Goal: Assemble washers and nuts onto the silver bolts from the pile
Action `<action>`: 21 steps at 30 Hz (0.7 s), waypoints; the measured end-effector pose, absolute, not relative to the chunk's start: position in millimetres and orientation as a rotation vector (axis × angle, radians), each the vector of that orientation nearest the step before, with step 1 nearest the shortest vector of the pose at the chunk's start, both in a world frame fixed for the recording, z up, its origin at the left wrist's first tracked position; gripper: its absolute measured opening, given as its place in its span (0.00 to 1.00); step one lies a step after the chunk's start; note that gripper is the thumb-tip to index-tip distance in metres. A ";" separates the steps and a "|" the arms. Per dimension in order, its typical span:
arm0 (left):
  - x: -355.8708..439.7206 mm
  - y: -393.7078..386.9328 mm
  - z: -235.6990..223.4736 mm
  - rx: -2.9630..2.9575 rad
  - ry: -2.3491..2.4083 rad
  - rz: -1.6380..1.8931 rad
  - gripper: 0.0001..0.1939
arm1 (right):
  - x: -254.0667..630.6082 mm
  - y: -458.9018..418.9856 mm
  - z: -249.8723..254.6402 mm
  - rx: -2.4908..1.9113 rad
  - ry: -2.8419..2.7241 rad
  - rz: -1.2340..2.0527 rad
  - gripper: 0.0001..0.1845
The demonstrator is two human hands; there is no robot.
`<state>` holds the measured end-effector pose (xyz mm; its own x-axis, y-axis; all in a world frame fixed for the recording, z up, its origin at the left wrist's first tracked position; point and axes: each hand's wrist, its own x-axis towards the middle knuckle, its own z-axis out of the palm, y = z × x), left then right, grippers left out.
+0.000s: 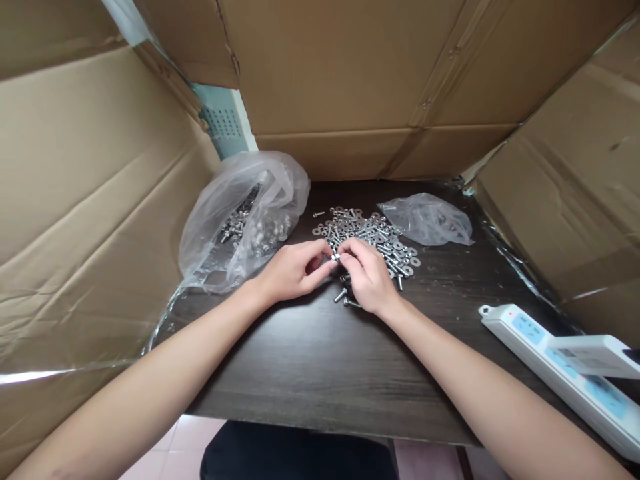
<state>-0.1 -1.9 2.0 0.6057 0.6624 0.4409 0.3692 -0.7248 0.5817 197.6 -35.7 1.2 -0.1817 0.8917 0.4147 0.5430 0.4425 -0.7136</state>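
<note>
My left hand (297,268) and my right hand (369,275) meet over the near edge of a pile of bolts, nuts and washers (370,230). Thumb and forefinger of each are pinched on a small shiny metal fastener (335,258), mostly covered by the fingertips, so I cannot tell if it is a bolt, a nut or both together. Just below the fingers lie a loose bolt (341,295) and another bolt (351,303), partly under my right hand.
A clear plastic bag (245,220) with metal fasteners stands open at the left; a smaller plastic bag (427,219) lies at the right. A white power strip (565,367) with something plugged in runs along the right. Cardboard walls (350,73) enclose the dark table (310,367).
</note>
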 end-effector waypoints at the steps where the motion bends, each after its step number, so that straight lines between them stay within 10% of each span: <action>1: -0.1 -2.0 2.3 2.399 0.822 0.910 0.09 | 197.6 -35.6 1.0 -1.218 -1.860 0.528 0.08; 21: -0.4 -1.7 2.0 2.378 0.806 0.908 0.08 | 196.2 -33.5 -1.8 -1.204 -1.876 0.492 0.15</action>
<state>-0.4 -1.7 2.0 0.6090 0.6631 0.4353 0.3542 -0.7184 0.5987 196.2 -33.5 -1.8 -0.1931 0.8800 0.4340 0.5534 0.4630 -0.6924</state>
